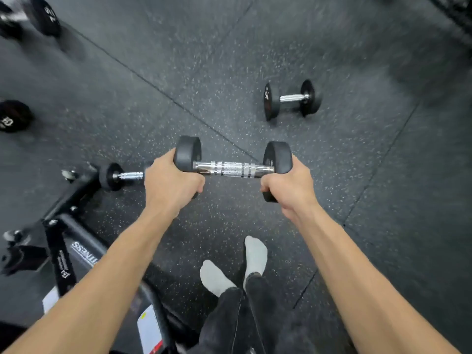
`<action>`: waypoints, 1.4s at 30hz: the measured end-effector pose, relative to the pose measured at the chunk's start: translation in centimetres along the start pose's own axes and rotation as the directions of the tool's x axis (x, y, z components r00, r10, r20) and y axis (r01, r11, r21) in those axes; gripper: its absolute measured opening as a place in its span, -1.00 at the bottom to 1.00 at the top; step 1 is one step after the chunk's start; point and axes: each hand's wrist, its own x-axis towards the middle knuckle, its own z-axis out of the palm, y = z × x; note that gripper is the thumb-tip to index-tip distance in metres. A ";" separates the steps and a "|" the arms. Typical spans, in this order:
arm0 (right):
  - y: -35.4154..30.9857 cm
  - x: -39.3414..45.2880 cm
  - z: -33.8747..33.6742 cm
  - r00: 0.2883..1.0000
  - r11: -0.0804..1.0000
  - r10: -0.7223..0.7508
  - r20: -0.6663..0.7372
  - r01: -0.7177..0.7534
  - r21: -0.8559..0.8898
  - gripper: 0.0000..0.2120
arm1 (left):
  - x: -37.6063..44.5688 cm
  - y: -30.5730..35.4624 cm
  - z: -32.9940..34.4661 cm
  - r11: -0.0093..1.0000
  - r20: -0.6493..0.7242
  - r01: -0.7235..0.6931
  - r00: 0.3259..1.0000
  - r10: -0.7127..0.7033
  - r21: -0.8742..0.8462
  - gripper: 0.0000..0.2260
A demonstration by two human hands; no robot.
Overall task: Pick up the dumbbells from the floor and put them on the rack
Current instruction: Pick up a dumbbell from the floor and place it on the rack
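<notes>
I hold a black dumbbell (233, 168) with a chrome knurled handle level above the floor, in the middle of the view. My left hand (170, 182) grips its left weight head and my right hand (290, 186) grips its right weight head. A second black dumbbell (292, 98) marked 7.5 lies on the floor beyond, to the right. A third small dumbbell (120, 175) lies on the floor at the left, partly hidden behind my left hand. No rack shelf shows.
A black bench frame (74, 241) with straps and labels fills the lower left. More black weight heads sit at the left edge (14, 116) and the top left corner (44, 17). My feet in grey socks (235, 267) stand on the speckled rubber floor (332, 187).
</notes>
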 end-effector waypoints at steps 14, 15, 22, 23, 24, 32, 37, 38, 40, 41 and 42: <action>-19.6 -26.1 -26.4 0.886 0.882 -0.339 -0.316 0.417 0.220 -0.62 | -23.6 31.9 -12.4 0.864 -0.045 -0.502 0.865 0.500 -0.049 -0.73; -19.9 -27.6 -27.8 0.873 0.861 -0.352 -0.339 0.443 0.248 -0.61 | -25.2 33.5 -12.6 0.842 -0.048 -0.538 0.843 0.536 -0.034 -0.73; -18.7 -37.8 -40.7 0.717 0.722 -0.316 -0.621 0.606 0.334 -0.39 | -37.5 44.8 -9.8 0.628 0.013 -0.778 0.628 0.778 -0.031 -0.68; -18.3 -39.0 -42.5 0.687 0.718 -0.308 -0.658 0.621 0.313 -0.37 | -39.1 46.0 -8.9 0.598 0.030 -0.800 0.597 0.801 -0.045 -0.68; -17.8 -40.1 -44.5 0.655 0.714 -0.301 -0.693 0.637 0.292 -0.35 | -40.4 47.2 -7.8 0.569 0.050 -0.818 0.567 0.822 -0.081 -0.69; -11.0 -46.5 -57.2 0.422 0.751 -0.095 -0.902 0.625 0.213 -0.60 | -51.3 55.2 4.2 0.352 0.311 -0.904 0.271 0.911 -0.243 -0.76; -5.3 -49.4 -64.2 0.294 0.785 0.120 -0.948 0.557 0.272 -0.57 | -59.0 59.2 13.5 0.237 0.462 -0.905 0.050 0.885 -0.355 -0.77; -4.1 -50.1 -65.4 0.263 0.782 0.152 -0.953 0.558 0.279 -0.58 | -60.7 59.8 15.5 0.234 0.503 -0.890 0.007 0.864 -0.391 -0.77; -1.5 -51.7 -67.3 0.178 0.775 0.244 -0.953 0.556 0.302 -0.63 | -64.3 60.6 19.3 0.213 0.573 -0.877 -0.084 0.815 -0.431 -0.76; -0.2 -52.5 -68.0 0.135 0.764 0.291 -0.947 0.564 0.315 -0.64 | -66.3 60.7 20.9 0.189 0.594 -0.872 -0.136 0.793 -0.452 -0.76; 1.1 -53.4 -68.7 0.094 0.748 0.333 -0.938 0.579 0.324 -0.64 | -68.4 60.7 22.7 0.166 0.611 -0.860 -0.195 0.768 -0.483 -0.77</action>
